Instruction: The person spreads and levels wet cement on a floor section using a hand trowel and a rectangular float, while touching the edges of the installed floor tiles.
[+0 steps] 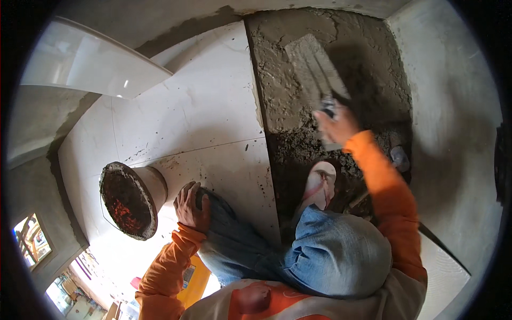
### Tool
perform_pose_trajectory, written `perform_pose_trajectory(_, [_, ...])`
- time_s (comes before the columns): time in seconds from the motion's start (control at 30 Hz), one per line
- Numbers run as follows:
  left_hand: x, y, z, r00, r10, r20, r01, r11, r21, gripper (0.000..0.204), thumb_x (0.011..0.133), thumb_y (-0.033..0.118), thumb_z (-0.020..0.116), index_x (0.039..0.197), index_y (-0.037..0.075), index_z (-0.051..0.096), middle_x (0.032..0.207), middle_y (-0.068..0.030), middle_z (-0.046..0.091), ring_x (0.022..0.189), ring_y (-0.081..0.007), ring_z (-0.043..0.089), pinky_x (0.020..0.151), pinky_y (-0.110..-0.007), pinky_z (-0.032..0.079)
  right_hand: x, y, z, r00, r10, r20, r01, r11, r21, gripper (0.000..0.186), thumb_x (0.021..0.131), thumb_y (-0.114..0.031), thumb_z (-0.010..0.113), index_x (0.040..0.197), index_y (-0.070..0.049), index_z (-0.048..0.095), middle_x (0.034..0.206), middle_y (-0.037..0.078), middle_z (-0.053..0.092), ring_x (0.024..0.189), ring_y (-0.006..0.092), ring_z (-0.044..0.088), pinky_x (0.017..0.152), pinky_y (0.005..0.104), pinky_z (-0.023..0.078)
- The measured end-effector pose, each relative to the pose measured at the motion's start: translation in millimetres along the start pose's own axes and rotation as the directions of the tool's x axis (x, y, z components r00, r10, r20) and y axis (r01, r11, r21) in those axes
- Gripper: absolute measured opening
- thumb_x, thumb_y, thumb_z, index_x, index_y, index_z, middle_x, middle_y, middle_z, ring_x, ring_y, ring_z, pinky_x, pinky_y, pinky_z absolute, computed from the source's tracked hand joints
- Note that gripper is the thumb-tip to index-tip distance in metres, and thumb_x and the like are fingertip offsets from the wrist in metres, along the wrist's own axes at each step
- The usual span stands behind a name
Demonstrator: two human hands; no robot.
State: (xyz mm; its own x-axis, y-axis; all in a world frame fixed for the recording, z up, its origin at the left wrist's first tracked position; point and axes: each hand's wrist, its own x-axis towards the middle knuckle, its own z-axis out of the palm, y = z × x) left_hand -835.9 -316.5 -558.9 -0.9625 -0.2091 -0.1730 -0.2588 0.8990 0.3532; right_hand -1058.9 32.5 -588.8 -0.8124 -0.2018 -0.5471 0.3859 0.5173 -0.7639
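My right hand [340, 125] is closed round the handle of a long rectangular plastering trowel [316, 66]. The blade, smeared with grey mortar, lies on or just over the wet mortar bed [272, 96]; I cannot tell whether it touches. Smoother mortar covers the far part of the bed, and a rough, darker, crumbly edge [290, 144] lies nearer to me. My left hand [191, 207] rests on my left knee, holding nothing, fingers stretched out over the jeans. Left of it, a mortar-crusted bucket [154, 186] tilts on the floor, with dark residue and reddish patches inside.
Large white tiles [208, 117] border the mortar along a straight edge. My sandalled foot [321, 184] stands near the crumbly edge, with a clear plastic object [399, 158] to its right. A glossy white panel [96, 61] juts in at upper left. Grey walls [450, 96] enclose the area.
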Motion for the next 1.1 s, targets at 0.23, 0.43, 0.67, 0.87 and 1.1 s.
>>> perform_pose_trajectory(0.23, [1,1,3,0.999,-0.032,-0.012,0.032,0.999,0.021,0.036,0.079,0.023,0.055,0.111,0.006,0.056,0.114,-0.0133,0.056,0.109,-0.0315,0.05,0.094,-0.042,0.036,46,7,121,0.994,0.05,-0.095,-0.047,0.998,0.034,0.086,0.087,-0.05,0.051,0.13,0.019,0.023,0.068,0.019,0.06,0.046,0.0221,0.058,0.047,0.0332,0.05])
perform_pose_trajectory(0.43, [5,4,5,0.999,-0.038,0.015,0.038,0.999,0.029,0.036,0.08,0.024,0.055,0.111,0.006,0.056,0.115,-0.013,0.055,0.109,-0.0313,0.05,0.094,-0.042,0.036,72,14,121,0.934,-0.171,-0.314,0.086,0.96,-0.267,0.078,0.085,-0.053,0.048,0.123,0.014,0.039,0.115,0.035,0.049,0.107,0.0425,0.053,0.092,0.0418,0.043])
perform_pose_trajectory(0.67, [3,4,7,0.999,-0.052,0.007,0.051,0.995,0.084,0.036,0.079,0.024,0.056,0.111,0.008,0.057,0.114,-0.0123,0.056,0.108,-0.0311,0.05,0.093,-0.042,0.036,85,28,10,0.902,0.074,-0.426,-0.126,0.988,-0.095,0.081,0.084,-0.061,0.046,0.116,0.014,0.045,0.099,0.028,0.06,0.089,0.0363,0.062,0.081,0.0415,0.049])
perform_pose_trajectory(0.87, [10,8,14,1.0,-0.027,-0.002,0.027,0.994,0.107,0.036,0.078,0.024,0.057,0.11,0.008,0.057,0.112,-0.0117,0.057,0.108,-0.0305,0.051,0.092,-0.043,0.036,112,8,76,0.889,-0.255,-0.38,0.207,0.965,-0.162,0.058,0.083,-0.049,0.054,0.107,0.004,0.056,0.093,0.025,0.062,0.087,0.0392,0.061,0.078,0.0414,0.049])
perform_pose_trajectory(1.1, [7,5,10,0.998,-0.039,0.045,0.034,0.993,0.111,0.036,0.078,0.024,0.057,0.111,0.007,0.057,0.114,-0.0127,0.056,0.108,-0.0318,0.05,0.093,-0.044,0.036,169,-28,31,0.955,-0.038,-0.294,-0.021,0.98,-0.196,0.07,0.085,-0.052,0.047,0.122,0.008,0.045,0.122,0.03,0.049,0.111,0.0393,0.051,0.096,0.0436,0.04])
